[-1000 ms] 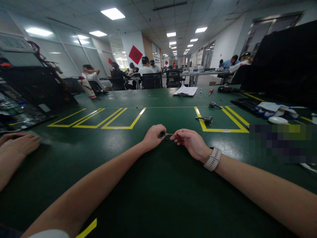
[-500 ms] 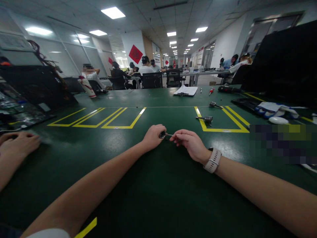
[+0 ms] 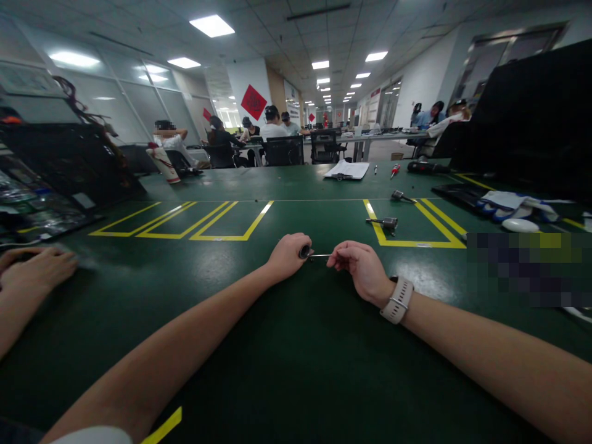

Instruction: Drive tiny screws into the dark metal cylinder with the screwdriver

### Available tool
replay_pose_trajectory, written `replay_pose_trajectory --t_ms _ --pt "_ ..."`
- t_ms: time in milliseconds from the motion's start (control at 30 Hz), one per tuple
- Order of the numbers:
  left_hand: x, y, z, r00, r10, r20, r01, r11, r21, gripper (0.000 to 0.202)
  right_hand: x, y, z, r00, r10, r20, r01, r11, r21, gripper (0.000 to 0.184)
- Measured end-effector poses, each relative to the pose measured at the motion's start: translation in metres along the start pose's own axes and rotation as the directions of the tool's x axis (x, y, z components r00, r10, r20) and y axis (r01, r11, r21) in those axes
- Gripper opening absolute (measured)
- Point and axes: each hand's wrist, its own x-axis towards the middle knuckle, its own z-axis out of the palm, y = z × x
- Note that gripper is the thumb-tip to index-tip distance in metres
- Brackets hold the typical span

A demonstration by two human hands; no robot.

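In the middle of the head view, my left hand (image 3: 290, 254) is wrapped round a dark, round metal part with a hollow end (image 3: 304, 251). My right hand (image 3: 358, 266), wearing a pale watch (image 3: 398, 300) at the wrist, pinches a thin, shiny metal rod (image 3: 321, 255). The rod runs from the right fingertips to the metal part; whether its tip sits inside that part is too small to tell. Two similar dark metal pieces, each a cylinder with a thin shaft, lie beyond my right hand: a nearer one (image 3: 387, 223) and a farther one (image 3: 401, 196).
Yellow tape (image 3: 217, 237) marks boxes on the green table (image 3: 296, 370). Another person's hand (image 3: 34, 269) rests at the left edge. A clipboard with papers (image 3: 348, 169), a red-handled tool (image 3: 394, 170), a power drill (image 3: 428, 167), gloves (image 3: 513, 202) and a white mouse (image 3: 520, 226) lie farther off.
My right hand has shifted slightly to the right, away from my left hand, and more of the thin rod shows between them. The left hand keeps its hold almost in place.
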Motion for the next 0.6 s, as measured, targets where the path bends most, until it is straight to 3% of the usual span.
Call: replay_pose_trajectory --t_ms 400,600 --pt "0.0001 0.0012 -0.0011 0.996 -0.083 0.028 0.083 0.997 0.009 0.013 0.0036 0.0062 -0.0045 0.976 -0.133 -0.171 0.106 0.982 -0.157 0.017" --pt "0.0008 0.0032 -0.0021 0.994 -0.090 0.065 0.097 0.989 -0.112 0.030 0.0058 0.0084 -0.0045 0.950 -0.150 -0.272 0.100 0.977 -0.190 0.010"
